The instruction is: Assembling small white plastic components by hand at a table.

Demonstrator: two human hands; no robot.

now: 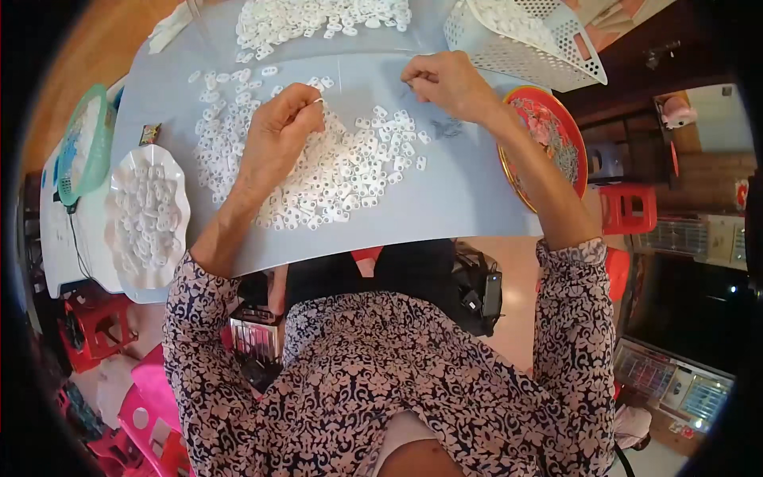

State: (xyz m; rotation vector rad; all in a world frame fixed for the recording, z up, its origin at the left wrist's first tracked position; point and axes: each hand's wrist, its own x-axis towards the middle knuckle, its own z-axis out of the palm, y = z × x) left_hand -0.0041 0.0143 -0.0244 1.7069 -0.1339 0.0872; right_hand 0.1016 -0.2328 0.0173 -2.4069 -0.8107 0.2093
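My left hand [282, 131] is closed above the spread of small white plastic pieces [342, 183], oval tabs with holes. A bit of white shows at its fingertips, like one of those pieces. Farther right, my right hand [455, 86] is closed in a pinch over the table; what it grips is too small to make out, though something thin and dark shows by the fingertips. Just below that hand lies a little cluster of thin grey pieces [447, 128]. A red tray with a gold rim [509, 179], beneath my right forearm, contains more grey pieces.
Another heap of white pieces [318, 20] covers the table's far side. At the far right stands a white perforated basket [548, 67]. A scalloped white dish [184, 230] of white pieces and a green basket [102, 143] are on the left. Red stools [628, 208] flank the table [397, 222].
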